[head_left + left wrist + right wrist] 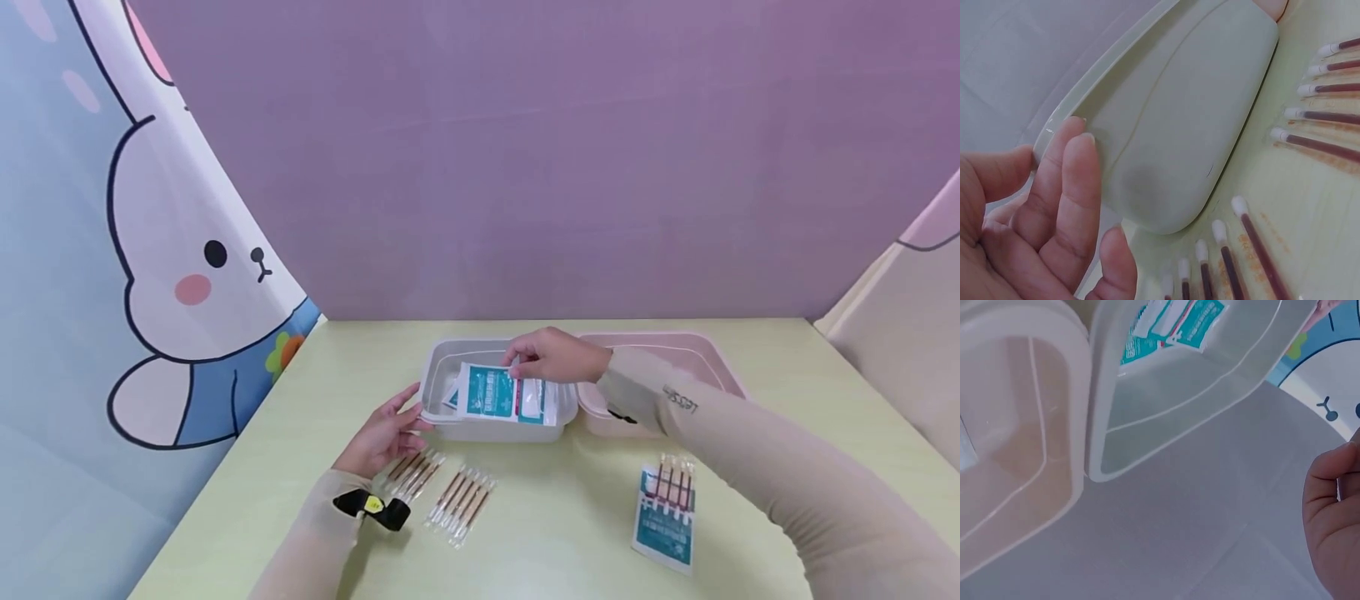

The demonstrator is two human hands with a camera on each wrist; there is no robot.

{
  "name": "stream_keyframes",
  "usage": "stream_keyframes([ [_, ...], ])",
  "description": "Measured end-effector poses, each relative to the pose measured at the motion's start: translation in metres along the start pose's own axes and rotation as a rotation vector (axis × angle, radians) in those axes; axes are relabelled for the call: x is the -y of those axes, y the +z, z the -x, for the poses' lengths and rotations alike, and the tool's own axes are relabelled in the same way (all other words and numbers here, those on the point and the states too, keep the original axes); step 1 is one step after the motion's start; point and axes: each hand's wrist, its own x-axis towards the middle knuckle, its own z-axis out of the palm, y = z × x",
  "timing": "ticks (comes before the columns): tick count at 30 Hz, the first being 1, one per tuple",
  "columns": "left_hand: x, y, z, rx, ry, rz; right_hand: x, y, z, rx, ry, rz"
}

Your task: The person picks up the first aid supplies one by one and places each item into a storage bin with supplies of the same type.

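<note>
A grey plastic tub (480, 432) stands on the table, with my left hand (387, 435) at its near left corner. In the left wrist view, the thumb lies at the tub's rim and the fingers lie against its outer wall. Over the tub, my right hand (551, 354) pinches the top of a teal-and-white packet (491, 392) between thumb and fingers. Further teal packets (1194, 322) lie inside the tub in the right wrist view. The right hand's fingertips are cut off at that view's edge.
A pink tub (693, 358) stands close against the grey one, on its right. Two clear packs of brown-stemmed cotton swabs (461, 504) lie in front of the grey tub. Nearer on the right, another swab pack (673, 487) rests on a teal packet (663, 542).
</note>
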Motion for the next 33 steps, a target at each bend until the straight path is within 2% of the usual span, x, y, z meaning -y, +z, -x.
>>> stream_keyframes([
  [10, -0.002, -0.002, -0.001, -0.012, -0.001, 0.012, 0.003, -0.004, -0.021, 0.022, -0.01, 0.032],
  [13, -0.001, -0.002, -0.002, 0.009, 0.003, 0.032, 0.0, -0.004, -0.026, 0.011, 0.009, 0.045],
  [20, -0.001, -0.002, -0.001, 0.026, 0.01, 0.046, -0.009, -0.005, -0.037, 0.015, -0.023, 0.054],
  [25, -0.001, -0.004, 0.001, 0.021, 0.009, 0.038, -0.007, -0.006, -0.045, 0.002, 0.026, 0.051],
  [33, -0.001, -0.006, 0.004, 0.009, 0.006, 0.016, -0.007, -0.001, -0.056, -0.007, 0.025, 0.078],
])
